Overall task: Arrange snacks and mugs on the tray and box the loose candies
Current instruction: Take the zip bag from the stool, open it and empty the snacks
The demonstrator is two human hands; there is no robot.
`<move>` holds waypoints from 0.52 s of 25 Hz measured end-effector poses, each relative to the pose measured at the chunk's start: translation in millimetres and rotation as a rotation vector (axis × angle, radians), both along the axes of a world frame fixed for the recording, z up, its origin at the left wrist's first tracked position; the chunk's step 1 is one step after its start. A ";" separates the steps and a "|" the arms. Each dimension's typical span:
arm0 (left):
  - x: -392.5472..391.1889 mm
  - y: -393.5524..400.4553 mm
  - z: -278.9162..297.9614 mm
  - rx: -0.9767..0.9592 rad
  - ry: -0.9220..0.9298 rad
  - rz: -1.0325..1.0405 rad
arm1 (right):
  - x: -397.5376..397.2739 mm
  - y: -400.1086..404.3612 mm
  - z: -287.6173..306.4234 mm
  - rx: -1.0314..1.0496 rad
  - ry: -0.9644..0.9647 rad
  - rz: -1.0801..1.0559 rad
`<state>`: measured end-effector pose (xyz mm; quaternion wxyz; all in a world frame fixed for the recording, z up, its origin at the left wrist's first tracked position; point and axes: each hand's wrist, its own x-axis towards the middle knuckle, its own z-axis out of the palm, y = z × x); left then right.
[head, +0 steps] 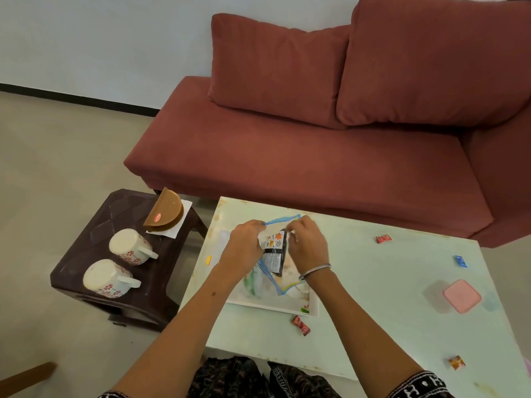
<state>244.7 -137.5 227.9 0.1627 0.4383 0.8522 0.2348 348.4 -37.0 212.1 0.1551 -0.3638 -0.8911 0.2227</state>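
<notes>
A blue-edged snack packet (274,255) is held over a white printed tray (311,305) on the pale table. My left hand (244,248) and my right hand (307,242) both grip the packet's top edge. Two white mugs with red flowers, one (129,247) behind the other (105,278), lie upside down on the dark side stool. Loose wrapped candies lie on the table: a red one (300,325) by the tray, a red one (383,239) and a blue one (461,261) farther right, an orange one (456,362) near the front. A pink-lidded box (461,295) sits at the right.
A dark plastic stool (94,225) stands left of the table and also carries a brown holder (165,211) on a white napkin. A red sofa (316,156) runs close behind the table. A small yellow piece (208,260) lies at the table's left edge.
</notes>
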 end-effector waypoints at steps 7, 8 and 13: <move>0.4 -21.4 1.3 -0.082 -0.004 -0.070 | -14.1 -23.0 -42.2 0.162 -0.697 0.514; 0.9 -23.9 3.6 -0.089 -0.009 -0.081 | -10.8 -24.3 -45.5 0.270 -0.703 0.564; 2.5 -27.8 13.0 -0.058 -0.023 -0.116 | -2.4 -18.4 -54.7 0.425 -0.713 0.663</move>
